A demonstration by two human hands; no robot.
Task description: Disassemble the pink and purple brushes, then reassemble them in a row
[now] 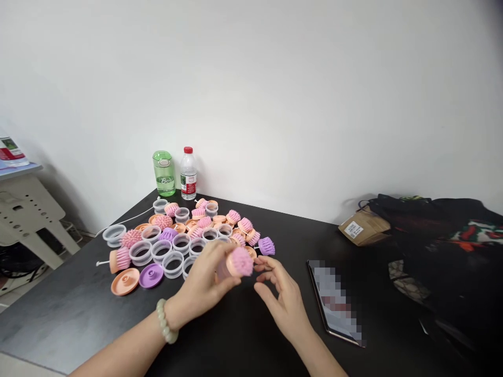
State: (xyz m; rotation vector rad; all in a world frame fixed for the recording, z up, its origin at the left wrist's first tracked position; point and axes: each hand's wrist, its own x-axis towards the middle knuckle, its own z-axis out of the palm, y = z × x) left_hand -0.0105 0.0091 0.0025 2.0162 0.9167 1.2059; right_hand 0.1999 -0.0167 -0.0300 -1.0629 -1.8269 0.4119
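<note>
My left hand (pixel 206 280), with a beaded bracelet at the wrist, is closed on a round brush (pixel 240 262) with pink bristles and an orange base. Something translucent shows between its fingers and the base, partly hidden. Close to the bristles on the right, my right hand (pixel 279 290) has curled fingers held apart, with nothing in them. Beyond the hands lie several translucent rings (pixel 173 265), orange discs (pixel 124 281), a purple disc (pixel 151 275) and more brush heads, such as a pink one (pixel 123 258) and a purple one (pixel 266 245).
A green bottle (pixel 164 175) and a red-capped water bottle (pixel 188 175) stand at the back by the wall. To the right are a tablet or phone (pixel 334 303), a brown paper package (pixel 363 228) and dark fabric (pixel 444 272). The black table (pixel 78 309) has a left edge.
</note>
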